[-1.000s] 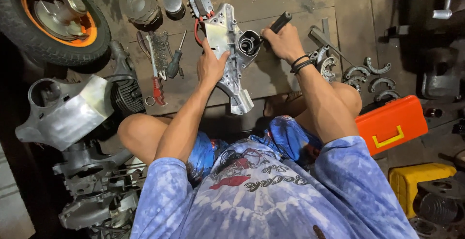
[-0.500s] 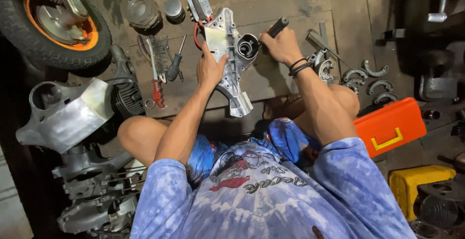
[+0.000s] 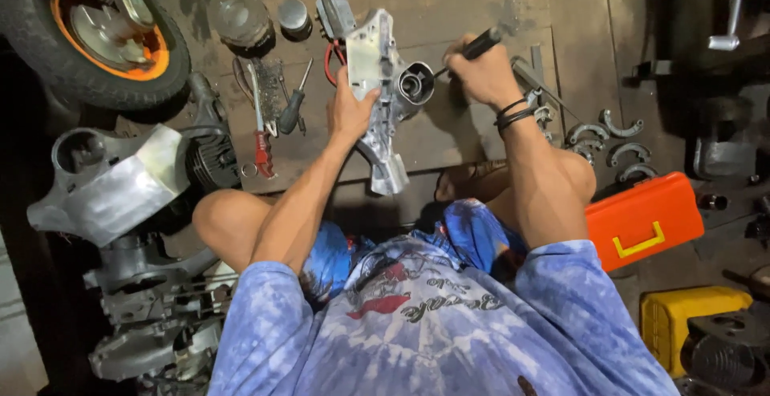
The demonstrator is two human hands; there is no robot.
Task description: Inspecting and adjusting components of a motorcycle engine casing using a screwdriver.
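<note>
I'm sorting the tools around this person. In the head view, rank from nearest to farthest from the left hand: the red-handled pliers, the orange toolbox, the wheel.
From the left hand, which rests on the metal casing:
1. Red-handled pliers, just to its left on the board.
2. Wheel, farther left, at the top corner.
3. Orange toolbox, far right, past the right forearm.

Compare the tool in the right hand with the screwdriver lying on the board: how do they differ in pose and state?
The black-handled tool is gripped in the right hand, slanted, its tip at the round opening of the grey metal casing. The screwdriver lies loose on the wooden board, left of the left hand, untouched. Both have dark handles and thin metal shafts.
</note>
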